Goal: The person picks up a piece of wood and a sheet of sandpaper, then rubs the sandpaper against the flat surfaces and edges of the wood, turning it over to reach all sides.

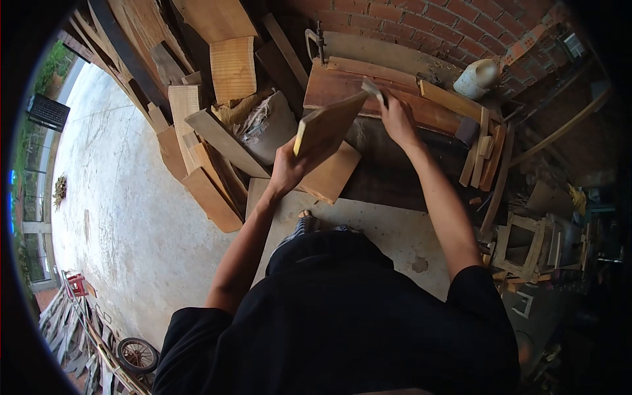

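Observation:
My left hand (288,168) grips the lower edge of a brown wooden board (327,130) and holds it tilted up off the workbench. At the board's upper corner, my right hand (395,117) pinches a small pale piece (372,89), perhaps sandpaper or a small block. Under the raised board lies a second flat light-brown board (332,176). Long reddish planks (368,89) lie across the bench just behind both hands.
A heap of wood offcuts (204,112) and a grey sack (270,128) sit to the left. A white jug (475,78) stands by the brick wall (428,26). Wooden frames and strips (526,243) crowd the right. A concrete floor (118,197) stretches left, with a small wheel (137,355) below.

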{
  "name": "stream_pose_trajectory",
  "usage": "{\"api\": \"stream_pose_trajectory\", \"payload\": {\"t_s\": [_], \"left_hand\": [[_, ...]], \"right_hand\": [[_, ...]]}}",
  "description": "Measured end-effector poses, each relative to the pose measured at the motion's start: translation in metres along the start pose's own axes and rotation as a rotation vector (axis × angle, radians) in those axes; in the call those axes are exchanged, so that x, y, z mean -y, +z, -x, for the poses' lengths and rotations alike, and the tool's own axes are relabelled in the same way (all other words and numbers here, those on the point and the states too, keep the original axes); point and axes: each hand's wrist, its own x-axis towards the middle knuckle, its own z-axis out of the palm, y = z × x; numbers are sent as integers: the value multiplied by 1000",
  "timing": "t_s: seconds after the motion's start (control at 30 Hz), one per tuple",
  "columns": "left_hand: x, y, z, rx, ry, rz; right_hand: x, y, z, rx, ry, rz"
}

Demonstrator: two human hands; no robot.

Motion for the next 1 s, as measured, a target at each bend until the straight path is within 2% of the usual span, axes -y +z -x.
{"api": "stream_pose_trajectory", "payload": {"t_s": [0.07,0.1,0.13,0.17,0.23,0.27,0.3,0.33,0.37,0.4,0.43,0.5,0.53,0.57,0.63,0.67,0.7,0.77,0.8,0.83,0.9,0.93,0.97,1.0], "left_hand": [[6,-2,-8,-122,-74,207],[6,-1,-10,-125,-86,208],[5,0,-14,-220,-198,527],[5,1,-19,-318,-304,843],[9,4,-27,-375,-523,1166],[4,8,-25,-349,-593,1217],[-4,11,-23,-318,-667,1267],[-6,13,-18,-318,-679,1265],[-6,17,-14,-236,-788,1287],[-7,21,-10,-154,-895,1306],[-7,24,-6,-155,-910,1307],[-19,29,-1,8,-1144,1509],[-29,38,1,-138,-1193,1534],[-23,36,3,-144,-1189,1539],[6,32,10,-20,-1235,1788],[10,40,10,-133,-1167,1758],[13,39,10,-138,-1163,1762],[12,35,9,-447,-1282,1846],[-2,40,6,-482,-1230,1427],[1,37,6,-490,-1226,1431],[7,31,4,-513,-1077,1393],[10,36,3,-556,-878,1212],[1,40,1,-562,-877,1213],[-16,43,0,-575,-736,930]], "right_hand": [[-38,14,10,-77,11,2],[-56,26,25,-160,137,-30],[-63,34,39,-237,264,-60],[-57,31,49,-222,267,-62],[-26,12,63,-76,671,-623],[-15,10,71,-131,574,-846],[-14,15,71,-129,582,-848],[-14,20,71,-217,579,-1020],[-13,24,73,-311,573,-1186],[15,8,67,-347,563,-1248],[12,9,69,-349,577,-1242],[3,13,62,-376,543,-1250],[-3,19,58,-392,507,-1239],[-1,22,56,-384,506,-1239],[11,29,50,-477,504,-1198],[16,29,49,-440,501,-1152],[18,35,48,-434,500,-1152],[23,45,45,-408,568,-1095],[24,46,46,-352,601,-1087],[26,49,46,-343,600,-1089],[21,61,48,-292,653,-1059],[16,65,47,-316,679,-1051],[14,68,43,-311,680,-1051],[11,71,41,-349,678,-1023]]}}
